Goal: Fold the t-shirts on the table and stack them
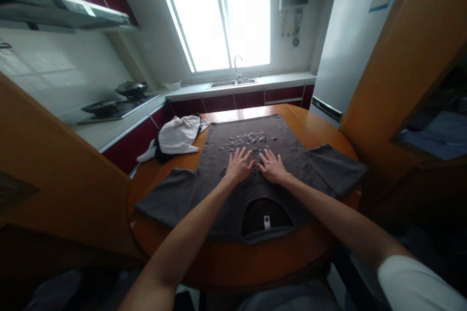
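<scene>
A dark grey T-shirt lies spread face up, its neckline toward me and its short sleeves out to both sides. Dark decoration covers part of its chest, and a white label shows inside the collar. My left hand rests flat on the chest with its fingers spread. Close beside it, my right hand also lies flat on the fabric, fingers apart. Neither hand grips the cloth. The hands partly cover the decoration.
The shirt lies on a round wooden table. A heap of white and black clothing sits at the table's far left. Beyond are a sink, a stove with pans and a fridge. Wooden panels flank both sides.
</scene>
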The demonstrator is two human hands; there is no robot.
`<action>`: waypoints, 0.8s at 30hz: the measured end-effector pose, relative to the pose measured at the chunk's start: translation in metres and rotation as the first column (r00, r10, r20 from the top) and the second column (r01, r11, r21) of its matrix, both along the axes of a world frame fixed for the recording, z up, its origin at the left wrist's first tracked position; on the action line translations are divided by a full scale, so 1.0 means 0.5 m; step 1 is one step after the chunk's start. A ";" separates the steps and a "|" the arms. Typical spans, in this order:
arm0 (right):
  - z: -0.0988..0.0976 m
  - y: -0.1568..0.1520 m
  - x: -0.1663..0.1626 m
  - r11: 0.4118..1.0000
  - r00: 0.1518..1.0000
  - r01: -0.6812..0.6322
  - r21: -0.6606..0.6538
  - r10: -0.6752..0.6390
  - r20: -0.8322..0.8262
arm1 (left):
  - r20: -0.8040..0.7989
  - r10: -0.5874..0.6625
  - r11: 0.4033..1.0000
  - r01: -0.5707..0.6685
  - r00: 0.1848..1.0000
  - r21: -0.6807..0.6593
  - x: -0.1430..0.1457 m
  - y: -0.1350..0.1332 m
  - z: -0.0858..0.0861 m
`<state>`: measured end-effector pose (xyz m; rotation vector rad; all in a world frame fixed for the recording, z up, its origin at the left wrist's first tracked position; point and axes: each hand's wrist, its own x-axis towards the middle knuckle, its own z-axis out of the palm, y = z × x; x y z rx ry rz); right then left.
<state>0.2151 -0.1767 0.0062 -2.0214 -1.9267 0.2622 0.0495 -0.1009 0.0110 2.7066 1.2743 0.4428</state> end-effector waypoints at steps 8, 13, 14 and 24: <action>-0.006 0.039 -0.015 0.984 0.942 0.074 0.164 -0.015 -0.335 | 0.274 0.004 1.000 -0.001 0.962 -0.009 -0.007 0.021 -0.061; 0.030 0.131 -0.020 0.994 0.271 -0.089 0.056 0.078 -0.959 | 0.720 0.274 0.951 -0.066 0.638 -0.303 -0.025 0.050 -0.045; 0.026 0.145 -0.007 0.988 0.126 -0.149 0.037 0.056 -0.990 | 0.778 0.314 0.938 -0.052 0.544 -0.342 -0.032 0.056 -0.044; 0.007 0.229 0.291 0.784 -0.494 0.558 -0.271 0.052 -0.868 | 0.770 0.624 0.782 0.132 -0.133 -0.610 -0.048 0.095 -0.060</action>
